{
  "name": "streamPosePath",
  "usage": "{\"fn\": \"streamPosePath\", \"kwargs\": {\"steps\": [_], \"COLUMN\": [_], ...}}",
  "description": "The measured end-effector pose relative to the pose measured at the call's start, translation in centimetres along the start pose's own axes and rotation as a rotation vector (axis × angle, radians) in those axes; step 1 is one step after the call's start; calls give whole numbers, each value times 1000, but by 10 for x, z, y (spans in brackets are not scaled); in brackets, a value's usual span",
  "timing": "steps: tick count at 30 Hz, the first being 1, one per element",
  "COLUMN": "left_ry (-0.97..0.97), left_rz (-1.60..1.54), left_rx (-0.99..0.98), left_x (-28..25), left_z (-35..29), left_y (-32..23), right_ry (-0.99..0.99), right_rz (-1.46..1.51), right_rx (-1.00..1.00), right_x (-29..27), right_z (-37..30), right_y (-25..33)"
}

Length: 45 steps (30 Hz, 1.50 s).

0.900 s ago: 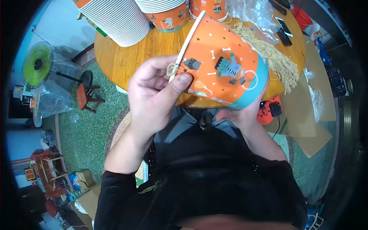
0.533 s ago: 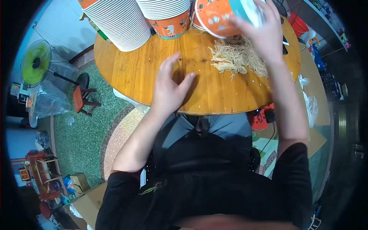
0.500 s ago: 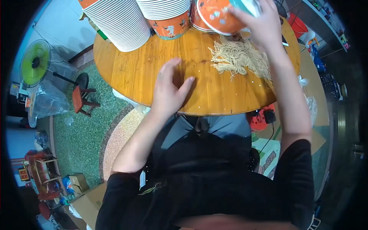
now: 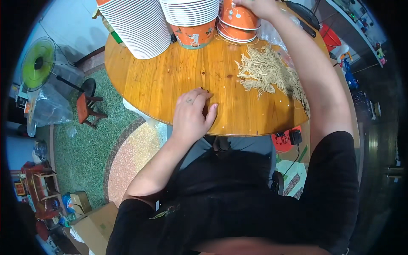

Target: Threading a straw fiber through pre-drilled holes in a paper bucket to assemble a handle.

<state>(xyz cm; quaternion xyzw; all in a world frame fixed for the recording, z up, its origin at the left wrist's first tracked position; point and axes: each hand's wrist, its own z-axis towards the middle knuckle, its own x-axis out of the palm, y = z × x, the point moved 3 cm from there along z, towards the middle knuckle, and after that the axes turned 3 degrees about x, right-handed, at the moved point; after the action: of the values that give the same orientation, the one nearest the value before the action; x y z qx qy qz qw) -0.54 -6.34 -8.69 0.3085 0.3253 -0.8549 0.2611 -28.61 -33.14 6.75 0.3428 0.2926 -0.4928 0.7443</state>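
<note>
At the far edge of the round wooden table (image 4: 161, 89), my right hand (image 4: 259, 6) grips the top of an orange printed paper tub (image 4: 240, 16). That tub stands upside down on another, their white rims facing downward; the upper edge of the picture cuts off part of the hand. My left hand (image 4: 193, 112) rests on the table near its front edge, fingers slightly bent, thumb apart, holding nothing. Under my right forearm lies a loose heap of thin beige strands (image 4: 267, 70), which could be cord or noodles.
Two tall stacks of nested tubs stand at the back: a leaning white-rimmed stack (image 4: 136, 32) and an orange-based stack (image 4: 193, 36). Clear plastic (image 4: 272, 34) lies behind the strands. A green fan (image 4: 38, 63) and small stool (image 4: 88, 109) are left; cardboard boxes (image 4: 100, 225) lower left.
My right hand has brought the orange tub left and down onto the inverted tub at the back. My left hand has lowered onto the table. The view has shifted slightly.
</note>
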Motion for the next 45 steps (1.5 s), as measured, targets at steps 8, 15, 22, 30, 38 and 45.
{"fn": "streamPosePath", "kwargs": {"steps": [8, 15, 22, 30, 38, 45], "left_ry": [-4, 28, 36, 43, 57, -270], "left_rz": [5, -19, -11, -24, -26, -335], "left_rx": [0, -5, -21, -27, -39, -525], "left_x": [-2, -3, -10, -9, -9, -16], "left_z": [1, 5, 5, 7, 8, 90], "left_y": [-1, -2, -7, -7, -4, 28], "right_ry": [-247, 147, 329, 359, 330, 140], "right_rz": [336, 61, -3, 164, 78, 197], "right_rx": [-302, -420, -466, -360, -342, -253], "right_x": [-10, -19, -23, -16, -27, -32], "right_z": [-32, -18, 11, 18, -5, -12], "right_y": [72, 128, 138, 131, 155, 153]}}
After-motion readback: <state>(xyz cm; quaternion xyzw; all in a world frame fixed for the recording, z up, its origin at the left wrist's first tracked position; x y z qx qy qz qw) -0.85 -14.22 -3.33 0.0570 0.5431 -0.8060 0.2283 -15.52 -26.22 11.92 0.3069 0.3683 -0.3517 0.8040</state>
